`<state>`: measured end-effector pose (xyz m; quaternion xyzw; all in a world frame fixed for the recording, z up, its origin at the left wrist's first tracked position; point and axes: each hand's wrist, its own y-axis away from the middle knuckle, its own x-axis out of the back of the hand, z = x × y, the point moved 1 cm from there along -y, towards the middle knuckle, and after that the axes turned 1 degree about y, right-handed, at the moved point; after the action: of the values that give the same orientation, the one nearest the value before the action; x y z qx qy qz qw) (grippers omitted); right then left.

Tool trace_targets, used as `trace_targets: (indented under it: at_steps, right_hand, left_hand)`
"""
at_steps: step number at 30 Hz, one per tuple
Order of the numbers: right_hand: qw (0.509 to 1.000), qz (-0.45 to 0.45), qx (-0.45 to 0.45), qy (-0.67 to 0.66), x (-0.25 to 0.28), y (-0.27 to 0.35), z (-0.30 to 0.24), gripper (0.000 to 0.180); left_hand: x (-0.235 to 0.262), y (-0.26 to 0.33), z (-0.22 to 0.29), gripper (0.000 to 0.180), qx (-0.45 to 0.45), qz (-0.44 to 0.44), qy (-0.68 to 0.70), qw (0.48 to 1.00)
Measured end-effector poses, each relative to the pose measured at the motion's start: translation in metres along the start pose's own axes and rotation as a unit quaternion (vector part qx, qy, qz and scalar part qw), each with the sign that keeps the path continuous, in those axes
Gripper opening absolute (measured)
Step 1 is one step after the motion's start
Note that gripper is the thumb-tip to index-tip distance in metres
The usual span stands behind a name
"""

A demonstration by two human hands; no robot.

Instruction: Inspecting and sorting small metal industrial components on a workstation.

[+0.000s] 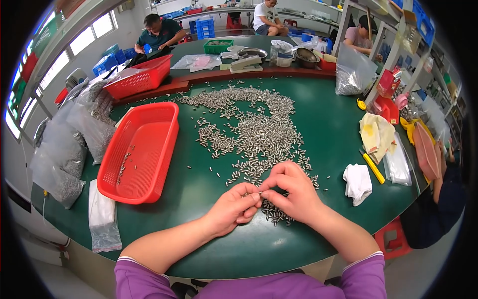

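A wide heap of small silvery metal parts (264, 134) spreads over the green tabletop (199, 239). At its near edge my two hands meet, fingertips together. My left hand (233, 209) is closed, thumb over curled fingers, with what looks like one of the small metal parts at its fingertips. My right hand (294, 192) pinches at the same small part from the other side; the fingers mostly hide it. More parts lie under and beside my right hand. Left of the heap is a red plastic basket (142, 149) with a few parts on its bottom.
Bags of metal parts (59, 164) line the left edge, near a folded plastic bag (104, 217). To the right lie a white cloth (357, 183), a yellow-handled cutter (373, 168) and cream gloves (377, 135). Beyond a red rail (249, 74) stand bowls and boxes. Other people sit farther off.
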<state>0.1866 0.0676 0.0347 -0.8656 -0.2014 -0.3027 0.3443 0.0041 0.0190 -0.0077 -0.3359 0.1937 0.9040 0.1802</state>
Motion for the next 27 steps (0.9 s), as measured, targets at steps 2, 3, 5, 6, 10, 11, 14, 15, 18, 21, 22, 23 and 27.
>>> trace_targets:
  at_steps: [2,3,5,6,10,11,14,15,18,21,22,23,27]
  right_hand:
    - [0.999,-0.016,-0.004,-0.04,-0.002,0.003,-0.001,0.012]
    - [0.999,-0.016,-0.004,-0.041,-0.002,0.003,-0.001,0.012]
    - [0.998,-0.023,-0.013,-0.06,-0.002,0.003,0.001,0.013]
    - [0.998,-0.022,-0.013,-0.061,-0.001,0.003,0.001,0.013]
    - [0.999,-0.018,0.01,-0.045,-0.001,0.003,0.0,0.015]
    - [0.999,-0.011,0.017,-0.045,-0.001,0.002,0.0,0.016]
    - [0.999,-0.011,0.025,-0.044,0.0,0.002,0.003,0.017]
    - [0.998,-0.011,0.025,-0.053,-0.001,0.002,0.004,0.017]
    - [0.997,-0.014,0.016,-0.074,-0.003,0.002,0.007,0.016]
    - [0.995,-0.01,0.016,-0.099,-0.005,0.003,0.008,0.015]
    - [0.995,-0.016,0.01,-0.103,-0.005,0.004,0.008,0.015]
    - [0.994,-0.022,0.004,-0.106,-0.005,0.004,0.008,0.014]
    - [0.995,-0.017,0.005,-0.1,-0.005,0.005,0.009,0.015]
  left_hand:
    - [0.0,0.001,0.0,0.013,0.002,-0.004,-0.005,1.0]
    - [-0.001,0.001,0.001,0.013,0.0,-0.005,-0.006,1.0]
    - [-0.001,0.001,0.001,0.013,-0.001,-0.005,-0.006,1.0]
    - [-0.001,0.001,0.001,0.012,-0.001,-0.008,-0.008,1.0]
    - [0.002,0.002,-0.001,0.009,-0.007,-0.03,-0.003,1.0]
    - [0.002,0.002,-0.001,0.009,-0.006,-0.029,-0.002,1.0]
    - [-0.003,0.001,0.003,0.01,0.0,-0.005,0.006,1.0]
    - [-0.003,0.0,0.003,0.01,0.003,-0.004,0.008,1.0]
    - [0.0,0.0,0.003,0.014,-0.002,-0.01,0.011,1.0]
    - [0.001,0.0,0.002,0.014,-0.005,-0.022,0.018,1.0]
    - [0.001,0.0,0.002,0.014,-0.004,-0.021,0.019,1.0]
    - [0.002,0.001,0.002,0.015,-0.005,-0.021,0.015,1.0]
    - [-0.003,0.001,0.003,0.015,-0.004,-0.018,-0.008,1.0]
